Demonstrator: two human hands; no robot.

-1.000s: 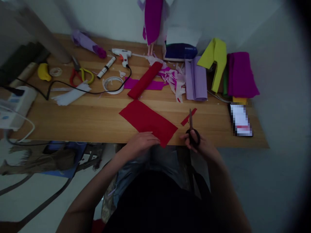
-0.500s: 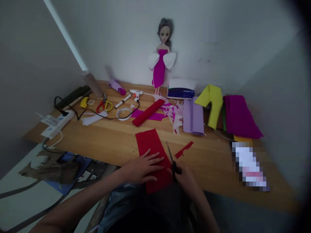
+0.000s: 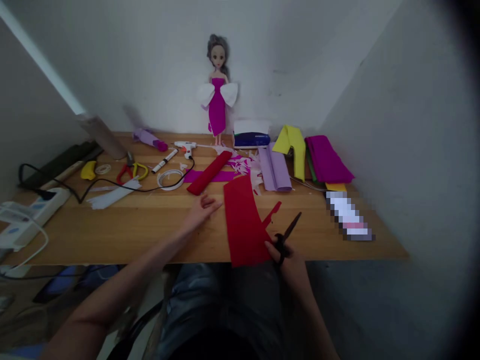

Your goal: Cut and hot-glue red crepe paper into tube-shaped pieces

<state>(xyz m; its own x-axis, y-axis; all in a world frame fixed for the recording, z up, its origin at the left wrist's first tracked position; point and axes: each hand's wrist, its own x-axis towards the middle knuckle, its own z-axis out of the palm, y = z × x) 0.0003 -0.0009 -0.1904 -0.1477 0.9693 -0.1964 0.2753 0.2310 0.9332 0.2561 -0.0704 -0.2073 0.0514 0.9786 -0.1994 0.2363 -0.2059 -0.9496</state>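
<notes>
Left hand (image 3: 200, 207) open, flat (fingers spread); right hand (image 3: 287, 257) in closed grip.

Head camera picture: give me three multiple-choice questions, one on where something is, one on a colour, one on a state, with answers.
1. Where does the doll stand?
A. at the back of the table, against the wall
B. on the floor
C. at the table's near edge

2. What colour is the sheet by the scissors?
A. yellow
B. red
C. white

3. What does the right hand hold?
A. the glue gun
B. nothing
C. the scissors

Answers: 1 A, the doll stands upright at the wall behind the clutter. 2 B, the sheet lying over the near edge is red. 3 C, its fingers are through the black handles, while the left hand rests open on the table.
</notes>
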